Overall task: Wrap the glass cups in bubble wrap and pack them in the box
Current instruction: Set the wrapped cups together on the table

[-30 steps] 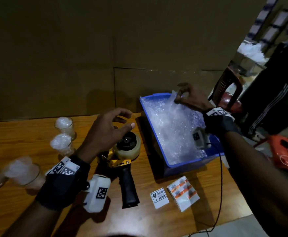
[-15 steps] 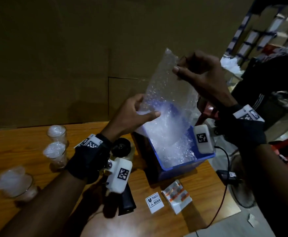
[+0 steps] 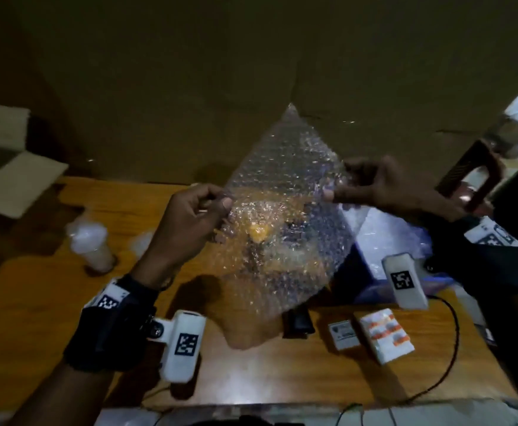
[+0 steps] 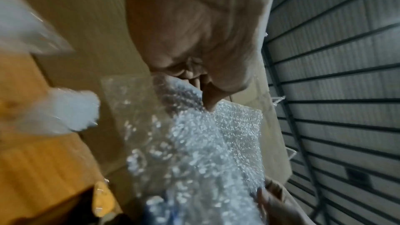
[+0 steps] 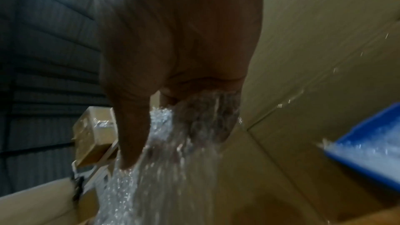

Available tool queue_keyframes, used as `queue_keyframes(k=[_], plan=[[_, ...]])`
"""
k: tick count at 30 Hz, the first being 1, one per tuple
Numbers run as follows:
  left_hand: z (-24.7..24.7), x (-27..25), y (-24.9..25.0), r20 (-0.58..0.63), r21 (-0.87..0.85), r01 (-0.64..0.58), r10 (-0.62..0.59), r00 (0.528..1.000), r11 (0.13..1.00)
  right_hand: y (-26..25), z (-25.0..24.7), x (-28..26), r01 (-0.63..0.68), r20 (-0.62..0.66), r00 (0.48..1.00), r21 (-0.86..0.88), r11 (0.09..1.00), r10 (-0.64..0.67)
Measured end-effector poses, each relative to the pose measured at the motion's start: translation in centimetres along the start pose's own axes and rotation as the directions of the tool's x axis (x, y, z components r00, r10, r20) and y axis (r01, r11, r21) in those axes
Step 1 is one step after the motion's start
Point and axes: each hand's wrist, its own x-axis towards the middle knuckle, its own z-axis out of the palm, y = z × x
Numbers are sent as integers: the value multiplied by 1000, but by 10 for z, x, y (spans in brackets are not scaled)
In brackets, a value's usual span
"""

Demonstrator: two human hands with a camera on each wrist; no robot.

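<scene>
**Bubble wrap sheet held up between both hands above the table**

A person holds a clear sheet of bubble wrap (image 3: 285, 216) in the air at the centre of the head view, turned like a diamond with one corner pointing up and one down. The left hand (image 3: 187, 222) pinches the sheet's left corner between thumb and curled fingers (image 3: 220, 202); the left wrist view shows the thumb tip pressed onto the bubbled film (image 4: 205, 143). The right hand (image 3: 386, 186) pinches the right corner the same way, and in the right wrist view the thumb lies on the near face of the sheet (image 5: 164, 151) with the other fingers behind it.

The sheet hangs over the wooden table (image 3: 36, 318). Through the film, a yellow and dark shape shows, too blurred to name, and a black handle (image 3: 299, 319) sticks out under the sheet's lower corner. To the right of the sheet, a blue bin (image 3: 362, 272) holds more bubble wrap (image 3: 383, 232).

At the left of the frame stand glass cups (image 3: 93, 244) with white filling, one plain and another partly hidden behind the left hand. An open cardboard box (image 3: 8, 170) sits at the far left edge. In the lower right, a small white label (image 3: 342, 333) lies just beside a pack with orange markings (image 3: 385, 335), and a black cable (image 3: 454, 342) runs across the table.
</scene>
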Motion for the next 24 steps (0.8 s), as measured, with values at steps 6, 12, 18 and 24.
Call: queue_keyframes(k=[6, 12, 18, 24], plan=[[-55, -68, -26, 16, 61, 138, -139, 990, 989, -2, 84, 13, 3, 338, 941, 12, 1000, -6], [-90, -115, -63, 32, 104, 170, -175, 984, 980, 6, 137, 32, -47, 530, 846, -25, 999, 53], [-134, -168, -105, 25, 166, 382, -391, 920, 909, 36, 191, 29, -76, 534, 833, -147, 986, 144], [-153, -184, -132, 32, 198, 587, -604, 796, 785, 50, 246, 36, -49, 341, 914, -444, 895, 220]])
